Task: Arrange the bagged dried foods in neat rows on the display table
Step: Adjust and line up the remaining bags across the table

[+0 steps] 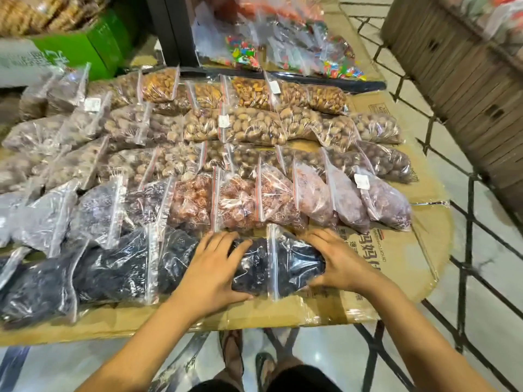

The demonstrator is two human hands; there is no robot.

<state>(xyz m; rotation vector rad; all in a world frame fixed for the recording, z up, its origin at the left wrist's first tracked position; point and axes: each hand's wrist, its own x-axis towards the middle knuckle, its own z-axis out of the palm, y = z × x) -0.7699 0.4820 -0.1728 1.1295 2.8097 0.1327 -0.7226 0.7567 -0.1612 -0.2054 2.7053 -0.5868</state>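
Note:
A clear zip bag of black dried fruit (pixel 285 264) lies at the right end of the nearest row on the cardboard-covered display table (pixel 396 267). My left hand (pixel 215 267) presses on its left side and my right hand (pixel 336 261) cups its right end. More dark bags (pixel 113 267) run leftward in the same row. Behind them lie rows of orange-red fruit bags (pixel 240 199), pinkish bags (pixel 351 199), brown nut bags (pixel 254 125) and golden nut bags (pixel 252 91).
Bags of colourful candy (pixel 283 52) lie beyond the table's far edge. A green box (pixel 93 46) stands at the back left, and stacked cardboard cartons (pixel 464 80) at the right. The table's black metal legs (pixel 464 250) cross over the tiled floor. My sandalled feet (pixel 249 360) show below.

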